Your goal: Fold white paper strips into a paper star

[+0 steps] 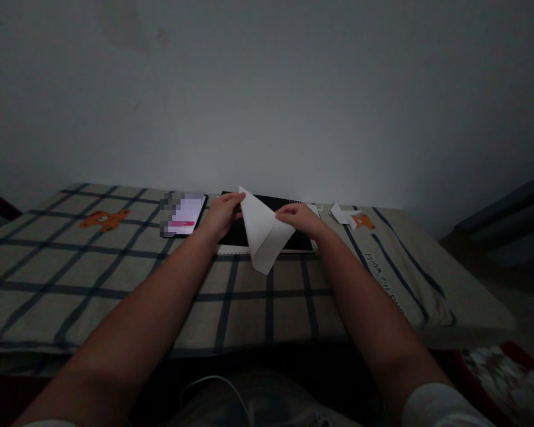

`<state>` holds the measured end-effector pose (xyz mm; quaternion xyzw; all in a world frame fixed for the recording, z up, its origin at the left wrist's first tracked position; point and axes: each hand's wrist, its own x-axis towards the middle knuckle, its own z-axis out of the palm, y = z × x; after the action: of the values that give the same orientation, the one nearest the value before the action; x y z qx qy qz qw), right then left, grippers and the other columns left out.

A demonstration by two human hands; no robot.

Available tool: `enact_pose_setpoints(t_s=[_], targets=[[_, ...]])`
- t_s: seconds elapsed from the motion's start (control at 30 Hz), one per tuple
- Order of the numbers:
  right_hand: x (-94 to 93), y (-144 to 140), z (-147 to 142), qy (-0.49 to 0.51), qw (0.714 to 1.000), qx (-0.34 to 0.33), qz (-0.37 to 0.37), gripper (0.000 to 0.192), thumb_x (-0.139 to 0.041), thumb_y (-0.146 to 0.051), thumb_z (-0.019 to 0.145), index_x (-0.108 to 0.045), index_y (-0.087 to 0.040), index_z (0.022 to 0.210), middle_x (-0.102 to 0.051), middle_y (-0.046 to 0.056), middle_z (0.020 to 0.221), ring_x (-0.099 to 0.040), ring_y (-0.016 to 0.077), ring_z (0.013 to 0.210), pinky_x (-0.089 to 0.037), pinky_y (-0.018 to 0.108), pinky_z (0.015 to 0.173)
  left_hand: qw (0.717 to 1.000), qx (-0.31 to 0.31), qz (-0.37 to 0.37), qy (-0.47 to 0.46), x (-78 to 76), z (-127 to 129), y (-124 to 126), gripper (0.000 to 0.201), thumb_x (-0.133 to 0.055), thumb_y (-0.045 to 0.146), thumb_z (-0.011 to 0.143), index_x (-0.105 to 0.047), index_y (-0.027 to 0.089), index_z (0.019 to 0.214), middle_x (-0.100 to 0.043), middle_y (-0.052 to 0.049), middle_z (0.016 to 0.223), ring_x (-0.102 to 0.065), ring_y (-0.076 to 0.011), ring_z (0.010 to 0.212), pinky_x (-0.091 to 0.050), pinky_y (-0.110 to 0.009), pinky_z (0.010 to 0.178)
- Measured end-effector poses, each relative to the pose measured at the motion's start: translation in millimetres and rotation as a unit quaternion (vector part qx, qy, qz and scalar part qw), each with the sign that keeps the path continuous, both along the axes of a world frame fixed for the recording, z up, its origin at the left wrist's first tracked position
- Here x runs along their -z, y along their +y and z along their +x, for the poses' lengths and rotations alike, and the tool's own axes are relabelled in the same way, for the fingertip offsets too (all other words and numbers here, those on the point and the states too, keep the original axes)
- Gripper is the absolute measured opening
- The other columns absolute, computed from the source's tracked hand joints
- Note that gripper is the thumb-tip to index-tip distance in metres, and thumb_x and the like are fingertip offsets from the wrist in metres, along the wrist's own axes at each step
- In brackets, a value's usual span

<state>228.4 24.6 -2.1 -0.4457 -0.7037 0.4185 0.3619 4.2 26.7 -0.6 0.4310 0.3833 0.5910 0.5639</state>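
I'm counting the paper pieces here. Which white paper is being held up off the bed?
The large folded white paper, pinched between left hand and right hand. The small folded paper lies untouched farther right.

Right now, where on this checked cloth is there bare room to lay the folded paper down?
Bare checked cloth lies left of the phone and near the front edge. It is crowded around the black notebook and paper scraps.

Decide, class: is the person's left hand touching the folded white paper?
Touching. The head view shows the left hand pinching the top corner of the folded white paper.
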Motion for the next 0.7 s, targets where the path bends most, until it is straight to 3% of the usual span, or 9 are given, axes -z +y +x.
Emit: enact_pose_setpoints(t_s=[0.3, 0.7], targets=[[0.7, 1.9, 1.4, -0.013, 1.0, -0.005, -0.006, 0.025, -0.066, -0.034, 0.068, -0.071, -0.014, 0.082, -0.067, 0.006, 0.077, -0.056, 0.0134, 0.068, -0.041, 0.027, 0.063, 1.0, -0.007, 0.0, 0.025, 3.5, -1.0, 3.0, 0.016, -0.07, 0.027, 0.07, -0.063, 0.015, 0.078, -0.065, -0.003, 0.082, -0.061, -0.0127, 0.074, -0.051, -0.024, 0.065], [0.4, 0.0, 1.3, -0.015, 1.0, -0.019, -0.003, 0.024, -0.066, -0.034, 0.069, -0.07, -0.014, 0.082, -0.066, 0.005, 0.076, -0.055, 0.0123, 0.067, -0.041, 0.026, 0.063, 0.999, -0.028, 0.011, -0.01, 2.0, -1.5, 4.9, 0.013, -0.069, 0.025, 0.072, -0.064, 0.014, 0.076, -0.064, -0.003, 0.077, -0.06, -0.0128, 0.072, -0.05, -0.025, 0.066]])
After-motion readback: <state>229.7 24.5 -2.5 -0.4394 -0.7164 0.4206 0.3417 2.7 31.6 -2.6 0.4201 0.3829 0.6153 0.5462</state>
